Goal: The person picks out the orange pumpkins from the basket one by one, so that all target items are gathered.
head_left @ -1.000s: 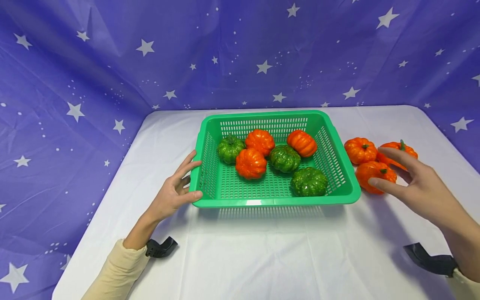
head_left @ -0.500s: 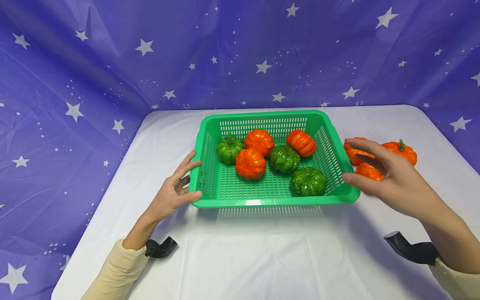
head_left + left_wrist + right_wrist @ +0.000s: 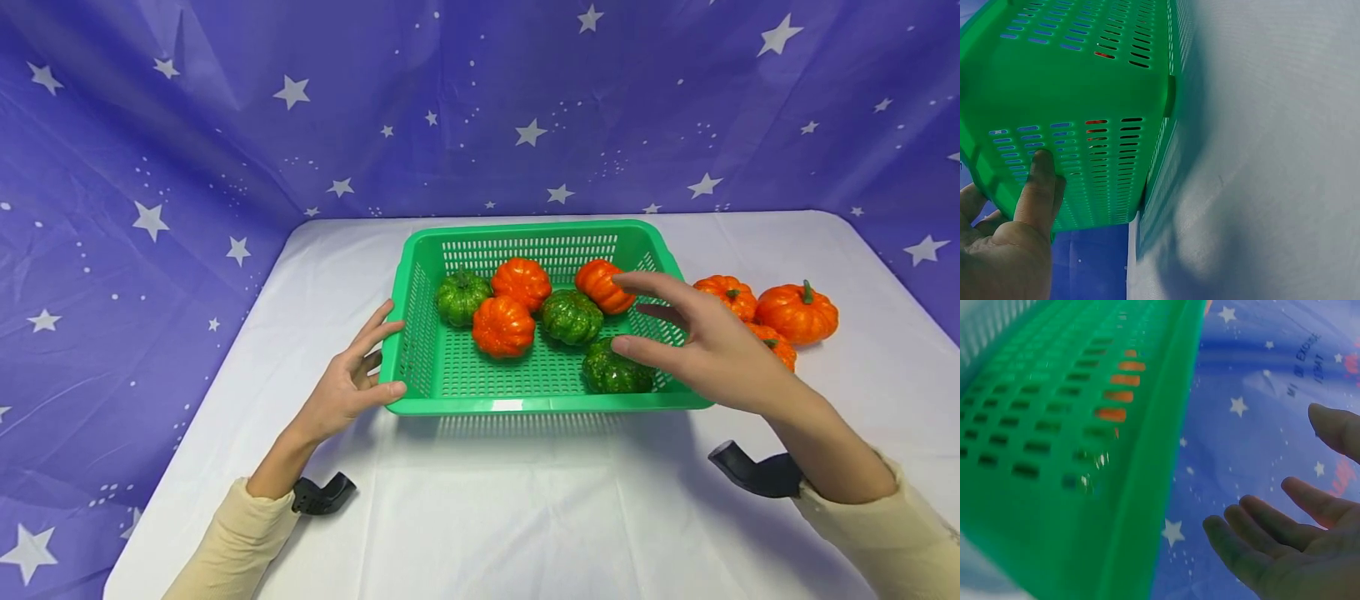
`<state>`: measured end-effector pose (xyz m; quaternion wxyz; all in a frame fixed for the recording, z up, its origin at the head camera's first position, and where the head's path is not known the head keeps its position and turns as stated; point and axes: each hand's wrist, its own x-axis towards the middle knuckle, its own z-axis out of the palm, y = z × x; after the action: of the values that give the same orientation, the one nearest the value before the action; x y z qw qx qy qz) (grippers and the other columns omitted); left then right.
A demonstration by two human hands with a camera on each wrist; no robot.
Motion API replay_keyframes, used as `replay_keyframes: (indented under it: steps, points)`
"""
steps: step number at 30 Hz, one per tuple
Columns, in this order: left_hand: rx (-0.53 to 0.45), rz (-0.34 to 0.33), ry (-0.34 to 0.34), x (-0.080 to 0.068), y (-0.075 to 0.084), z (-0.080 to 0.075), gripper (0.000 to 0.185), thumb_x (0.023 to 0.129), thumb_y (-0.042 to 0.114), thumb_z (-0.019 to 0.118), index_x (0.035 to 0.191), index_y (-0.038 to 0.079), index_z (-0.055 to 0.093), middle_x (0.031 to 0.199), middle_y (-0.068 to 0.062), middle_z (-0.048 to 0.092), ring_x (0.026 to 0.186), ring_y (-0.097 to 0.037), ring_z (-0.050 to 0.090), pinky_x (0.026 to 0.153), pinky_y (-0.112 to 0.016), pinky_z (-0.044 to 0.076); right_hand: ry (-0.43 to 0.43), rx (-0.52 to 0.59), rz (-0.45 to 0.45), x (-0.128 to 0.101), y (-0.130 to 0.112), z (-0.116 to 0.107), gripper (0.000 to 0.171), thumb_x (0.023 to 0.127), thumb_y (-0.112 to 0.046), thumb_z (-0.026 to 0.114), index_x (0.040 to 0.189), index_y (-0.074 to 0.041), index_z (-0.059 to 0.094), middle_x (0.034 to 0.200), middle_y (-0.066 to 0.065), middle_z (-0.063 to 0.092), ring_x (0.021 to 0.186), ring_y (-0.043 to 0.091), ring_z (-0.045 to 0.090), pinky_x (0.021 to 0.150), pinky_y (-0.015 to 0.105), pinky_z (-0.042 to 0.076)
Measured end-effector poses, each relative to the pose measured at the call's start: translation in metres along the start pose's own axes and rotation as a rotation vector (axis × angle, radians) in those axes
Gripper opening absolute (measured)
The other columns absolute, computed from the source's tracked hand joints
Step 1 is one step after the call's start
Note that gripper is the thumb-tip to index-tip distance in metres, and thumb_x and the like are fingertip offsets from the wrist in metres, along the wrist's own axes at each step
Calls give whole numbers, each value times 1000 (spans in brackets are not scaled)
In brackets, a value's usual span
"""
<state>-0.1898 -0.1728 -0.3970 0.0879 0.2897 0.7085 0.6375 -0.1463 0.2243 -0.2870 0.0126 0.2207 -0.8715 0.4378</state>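
Observation:
A green plastic basket (image 3: 525,405) holds several small pumpkins, among them an orange pumpkin (image 3: 502,328) near the middle and a green pumpkin (image 3: 572,317) beside it. My left hand (image 3: 343,390) touches the basket's left end, thumb at the front corner; in the left wrist view its finger (image 3: 1040,187) lies against the slotted outer wall. Over the basket's right rim hovers my right hand (image 3: 723,354), fingers spread and holding nothing. Its fingertips overlap the front green pumpkin (image 3: 611,373) and the right-hand orange pumpkin (image 3: 598,283) in the head view.
To the right of the basket, three more orange pumpkins sit on the white tablecloth (image 3: 510,517), the largest being the far-right pumpkin (image 3: 797,317). The right arm partly hides one of them. A purple starred curtain (image 3: 480,108) hangs behind and at the sides.
My right hand has moved left, from the orange pumpkins on the table to above the basket's right side. The left hand, basket and pumpkins have stayed in place.

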Motion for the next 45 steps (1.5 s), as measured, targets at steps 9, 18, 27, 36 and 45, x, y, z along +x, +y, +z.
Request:
replay_keyframes:
  steps: [9,18,27,36,45]
  points:
    - [14,10,-5,3,1,1,69,81,-3,64,142,4,31,153,3,3,134,-30,18,101,-42,29,-56,65,-36,21,1,27,47,85,-22,67,128,-14,50,125,-4,49,111,11,47,93,27,40]
    - [8,25,-7,1,2,0,69,82,-5,62,142,5,30,153,4,2,133,-34,18,98,-31,36,-148,145,30,46,2,53,52,85,-31,65,130,-13,47,127,0,49,115,16,47,93,42,41]
    - [-39,31,-9,-1,1,-1,70,82,-5,62,142,1,28,153,3,1,132,-37,21,95,-30,40,-245,126,64,62,7,72,60,86,-34,64,135,-9,42,133,5,44,115,22,43,92,40,40]
    - [-37,20,-10,-1,-1,1,69,83,-4,62,142,0,27,153,3,1,132,-37,20,95,-30,40,-319,129,156,69,12,84,64,89,-32,59,143,-14,30,139,5,37,118,22,42,95,43,37]
    - [-15,22,-9,-1,-1,0,69,82,-4,62,142,1,28,153,2,1,133,-36,14,98,-29,35,-262,67,156,67,14,85,55,92,-27,56,139,-6,37,118,12,41,88,25,43,71,37,39]
